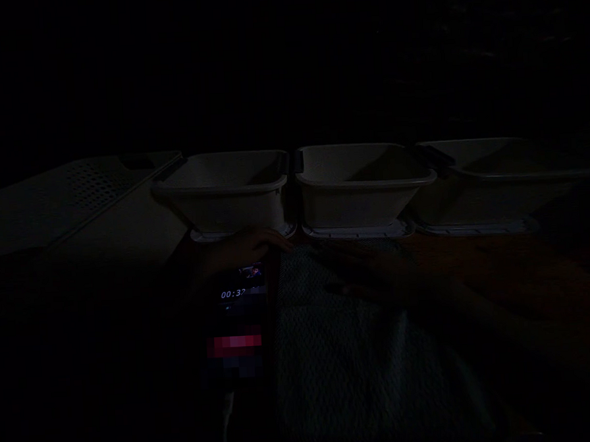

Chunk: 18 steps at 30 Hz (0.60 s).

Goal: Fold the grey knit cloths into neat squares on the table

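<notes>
The picture is very dark. A greyish textured cloth [342, 357] is spread on the brown table in front of me. My right hand [371, 270] rests flat on its upper part, fingers stretched out to the left and slightly apart. My left hand [249, 245] is bent over the top of a lit phone [240, 316], its fingers reaching toward the cloth's upper left corner. Those fingers look extended, and I make out nothing held in them. Whether they touch the cloth is lost in shadow.
Behind the hands stand three pale bins in a row: a left bin [225, 208], a middle bin [353, 205] and a right bin [476, 201]. A pale basket with holes [121, 220] is at the left. A white cable [227, 416] runs down from the phone.
</notes>
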Each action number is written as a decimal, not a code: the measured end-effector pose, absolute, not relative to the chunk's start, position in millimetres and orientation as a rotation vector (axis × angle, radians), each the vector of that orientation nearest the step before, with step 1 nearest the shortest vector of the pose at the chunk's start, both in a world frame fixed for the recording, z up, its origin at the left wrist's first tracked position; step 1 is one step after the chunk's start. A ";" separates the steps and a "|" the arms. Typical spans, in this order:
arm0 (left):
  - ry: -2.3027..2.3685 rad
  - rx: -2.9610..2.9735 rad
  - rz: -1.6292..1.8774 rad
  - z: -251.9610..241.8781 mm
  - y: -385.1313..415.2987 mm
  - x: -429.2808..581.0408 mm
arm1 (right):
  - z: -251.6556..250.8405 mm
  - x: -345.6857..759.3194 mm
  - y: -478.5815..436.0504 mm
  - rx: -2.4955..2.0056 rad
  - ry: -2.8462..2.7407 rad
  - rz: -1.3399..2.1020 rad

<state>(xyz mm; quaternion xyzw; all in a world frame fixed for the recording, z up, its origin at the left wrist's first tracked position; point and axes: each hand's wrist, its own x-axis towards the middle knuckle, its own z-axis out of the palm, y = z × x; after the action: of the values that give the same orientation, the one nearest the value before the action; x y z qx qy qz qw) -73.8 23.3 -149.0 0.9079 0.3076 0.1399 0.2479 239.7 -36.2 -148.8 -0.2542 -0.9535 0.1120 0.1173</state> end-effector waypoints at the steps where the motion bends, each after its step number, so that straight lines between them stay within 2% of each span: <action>1: 0.838 2.477 0.383 -149.2 23.4 -73.8 | -152.5 239.3 -35.0 -0.748 -2.810 0.330; 18: 0.734 2.378 0.388 -149.1 25.1 -78.0 | -161.6 240.5 -31.3 -0.804 -2.866 0.334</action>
<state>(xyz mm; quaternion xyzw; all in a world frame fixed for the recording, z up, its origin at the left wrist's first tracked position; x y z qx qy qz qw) -78.0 25.1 -149.1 0.8986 0.2775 0.1468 0.3065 240.5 -31.3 -161.6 -0.2679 -0.9542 0.1111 0.0731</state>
